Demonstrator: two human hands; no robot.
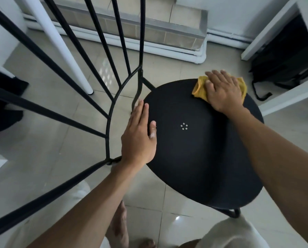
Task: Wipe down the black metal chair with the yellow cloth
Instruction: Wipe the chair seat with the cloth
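The black metal chair (pixel 199 154) fills the middle of the view, its round seat facing up with a small ring of holes at the centre. Its barred backrest (pixel 88 72) spreads up and to the left. The yellow cloth (pixel 199 88) lies crumpled on the seat's far edge. My right hand (pixel 222 92) lies flat on the cloth with straight fingers and presses it against the seat, hiding most of it. My left hand (pixel 138 135) rests flat on the seat's left rim, fingers straight, close to where the backrest joins.
The chair stands on pale glossy floor tiles (pixel 47 151). A white table leg (pixel 63 51) rises behind the backrest. A tiled step (pixel 149 24) runs along the far wall. A black bag (pixel 289 61) sits in a white shelf at right. My bare feet show below.
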